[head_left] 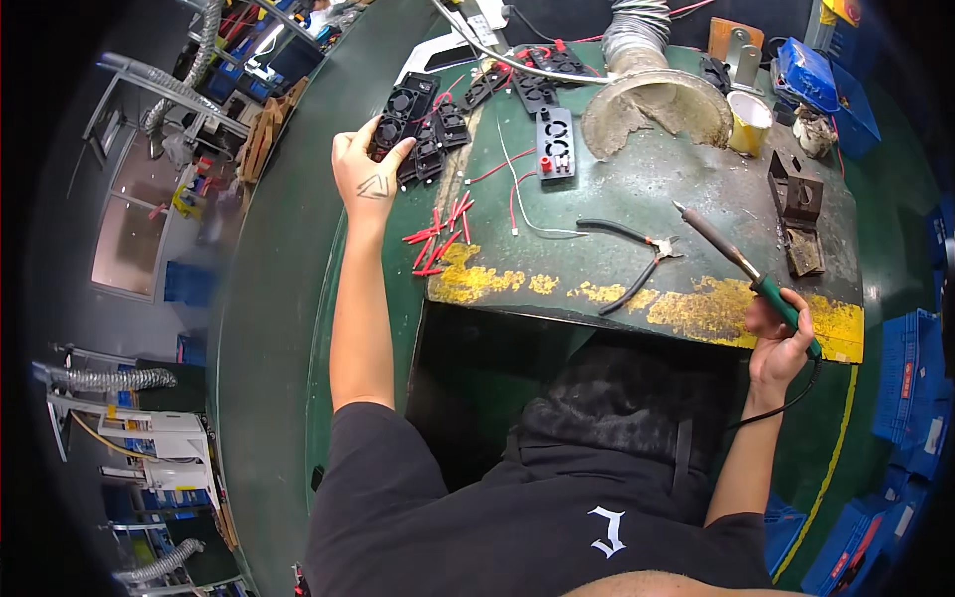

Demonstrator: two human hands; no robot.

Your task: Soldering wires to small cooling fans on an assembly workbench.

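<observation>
At the far left of the bench, my left hand [370, 171] grips a black twin-fan unit [406, 103] between thumb and fingers, over a pile of similar black fan parts [430, 151]. My right hand [779, 343] is wrapped round the green handle of a soldering iron [718, 242], its tip pointing up and left over the bench. Between the hands lie open pliers-like cutters [649, 267] with black handles. A grey-faced fan unit [555, 144] with red wires rests farther back. Short red tubes [438, 237] are scattered near my left forearm.
A worn fume-duct hood [657, 104] stands at the back, with a yellowish cup [749, 123] beside it. A dark metal iron stand [799, 214] is at the right. Blue bins [808, 75] sit behind it. A thin pale wire [532, 214] crosses the bench, and chipped yellow paint [696, 310] marks its front edge.
</observation>
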